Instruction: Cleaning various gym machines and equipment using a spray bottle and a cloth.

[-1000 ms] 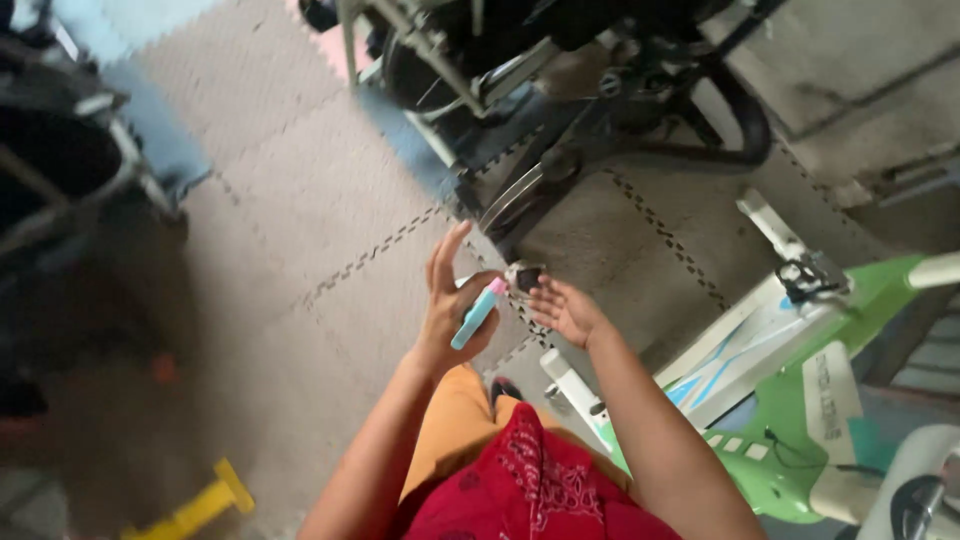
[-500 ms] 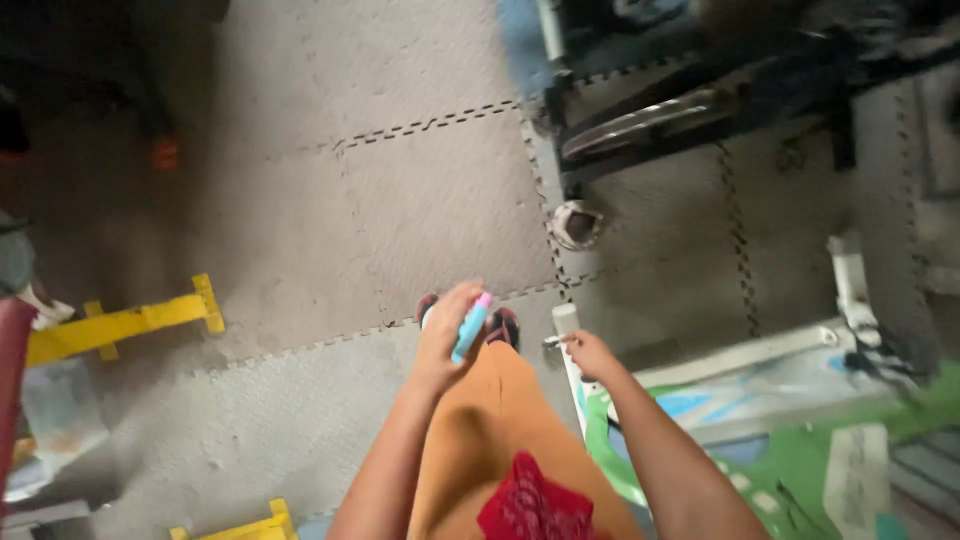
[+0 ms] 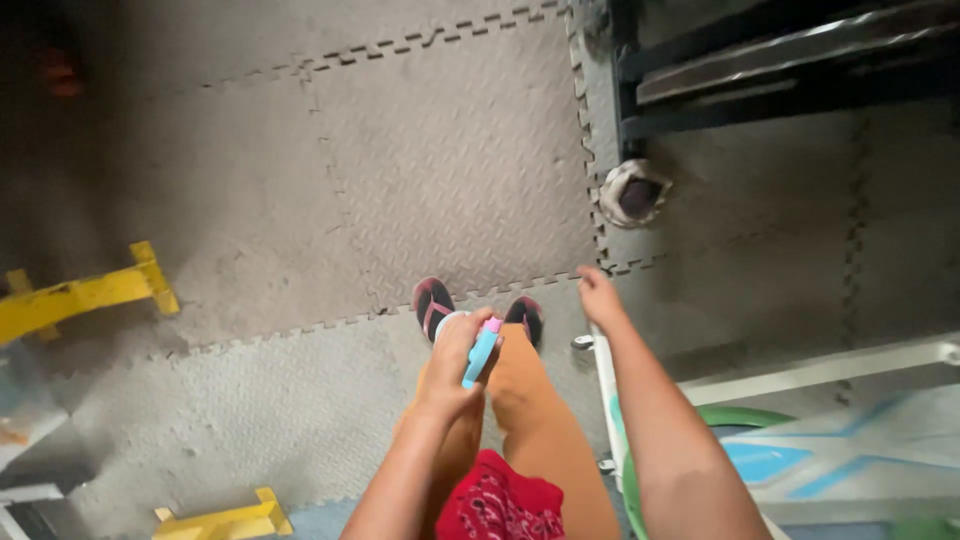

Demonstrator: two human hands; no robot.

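My left hand (image 3: 452, 362) is closed around a small light-blue tool with a pink tip (image 3: 481, 353), held over my knees. My right hand (image 3: 598, 297) reaches down to the white and green frame (image 3: 800, 440) at my right side, its fingers curled near the frame's thin white edge. Whether it grips anything I cannot tell. A small metal bolt head (image 3: 581, 343) sits just below that hand. My feet in dark sandals (image 3: 432, 303) rest on the grey interlocking floor mats (image 3: 400, 160).
A round dirty cup-like object (image 3: 634, 192) lies on the mat ahead. A black metal frame (image 3: 780, 70) stands at the top right. Yellow metal pieces (image 3: 90, 292) lie at the left, another (image 3: 222, 520) at the bottom left.
The view has tilted further down toward my feet. My right hand has moved lower onto the white frame edge. The left hand still holds the blue tool.
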